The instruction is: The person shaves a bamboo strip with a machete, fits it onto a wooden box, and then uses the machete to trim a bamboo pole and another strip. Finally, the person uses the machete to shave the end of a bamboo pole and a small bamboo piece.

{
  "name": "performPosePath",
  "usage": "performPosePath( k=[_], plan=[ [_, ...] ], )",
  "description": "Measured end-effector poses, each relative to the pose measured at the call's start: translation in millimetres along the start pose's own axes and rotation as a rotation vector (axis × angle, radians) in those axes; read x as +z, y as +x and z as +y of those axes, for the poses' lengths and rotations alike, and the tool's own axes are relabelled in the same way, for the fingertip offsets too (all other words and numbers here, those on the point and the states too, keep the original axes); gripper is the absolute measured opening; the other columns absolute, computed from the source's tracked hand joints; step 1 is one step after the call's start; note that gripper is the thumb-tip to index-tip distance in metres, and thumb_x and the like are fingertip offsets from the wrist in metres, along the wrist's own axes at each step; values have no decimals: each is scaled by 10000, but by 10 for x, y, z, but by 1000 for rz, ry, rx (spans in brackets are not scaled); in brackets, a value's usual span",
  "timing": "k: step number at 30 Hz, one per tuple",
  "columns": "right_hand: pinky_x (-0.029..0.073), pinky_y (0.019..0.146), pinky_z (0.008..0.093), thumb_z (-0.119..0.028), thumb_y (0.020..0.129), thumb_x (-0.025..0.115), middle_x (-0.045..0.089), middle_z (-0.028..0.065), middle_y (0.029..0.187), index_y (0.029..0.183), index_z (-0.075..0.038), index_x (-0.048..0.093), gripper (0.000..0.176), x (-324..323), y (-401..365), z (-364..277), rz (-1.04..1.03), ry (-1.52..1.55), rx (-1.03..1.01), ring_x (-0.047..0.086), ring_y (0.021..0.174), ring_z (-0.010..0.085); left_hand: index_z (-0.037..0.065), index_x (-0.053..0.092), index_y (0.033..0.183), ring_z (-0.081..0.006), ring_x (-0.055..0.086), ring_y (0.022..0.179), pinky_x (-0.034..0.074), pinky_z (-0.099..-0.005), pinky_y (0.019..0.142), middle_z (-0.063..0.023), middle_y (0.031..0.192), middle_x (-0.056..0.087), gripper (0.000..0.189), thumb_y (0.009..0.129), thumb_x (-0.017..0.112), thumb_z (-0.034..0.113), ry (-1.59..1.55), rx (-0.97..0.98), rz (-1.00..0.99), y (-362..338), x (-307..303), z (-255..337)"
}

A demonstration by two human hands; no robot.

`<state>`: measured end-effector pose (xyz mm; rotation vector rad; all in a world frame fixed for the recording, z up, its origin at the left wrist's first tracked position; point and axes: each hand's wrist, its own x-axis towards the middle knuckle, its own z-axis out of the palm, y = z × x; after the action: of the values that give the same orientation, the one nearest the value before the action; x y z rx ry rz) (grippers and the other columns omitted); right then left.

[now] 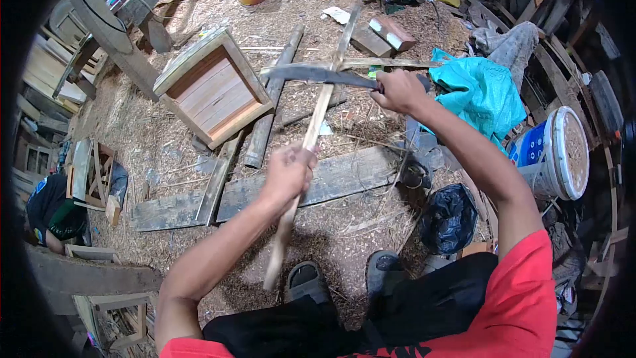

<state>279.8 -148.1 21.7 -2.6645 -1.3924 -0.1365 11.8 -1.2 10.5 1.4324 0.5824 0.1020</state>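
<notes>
My left hand (288, 176) is wrapped round a long pale wooden strip (318, 116), which slants from near my feet up and away. In my right hand (399, 91) is the handle of a machete (318, 74), its dark blade pointing left. The blade lies across the strip in this view, above my left hand. Just beyond the blade, a second pale strip (377, 63) runs off to the right from the same spot. Fingers of both hands are closed.
A square wooden frame box (248, 67) leans at the left, beside a round pole (278, 96). A weathered plank (318, 179) lies before my feet. To the right are a turquoise sack (483, 93), a white bucket (570, 152) and a black plastic bag (450, 219). Shavings cover the floor.
</notes>
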Motion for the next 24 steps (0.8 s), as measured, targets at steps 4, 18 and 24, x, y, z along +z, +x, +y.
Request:
performPosePath(
  k=[4, 18, 24],
  plan=[
    [536, 672, 471, -364, 765, 651, 661, 160, 687, 855, -70, 642, 308, 98, -285, -442, -87, 84, -219, 662, 684, 371, -10, 610, 999, -47, 417, 461, 324, -222, 387, 16, 653, 499, 202, 969, 501, 157, 63, 30, 24, 62, -3, -112],
    [523, 679, 484, -340, 762, 638, 650, 228, 759, 815, -31, 659, 314, 378, 11, 299, 16, 167, 214, 659, 746, 384, -13, 629, 965, -62, 451, 502, 352, -219, 434, 4, 667, 536, 250, 981, 495, 197, -6, 53, -118, 407, -102, -380],
    [396, 519, 342, -460, 827, 684, 542, 34, 613, 818, -45, 665, 416, 441, -283, -160, 35, 651, 170, 512, 540, 149, 14, 632, 894, -68, 474, 447, 359, -220, 397, -9, 617, 566, 320, 1004, 453, 255, 217, 88, -115, 604, -132, -202]
  ],
)
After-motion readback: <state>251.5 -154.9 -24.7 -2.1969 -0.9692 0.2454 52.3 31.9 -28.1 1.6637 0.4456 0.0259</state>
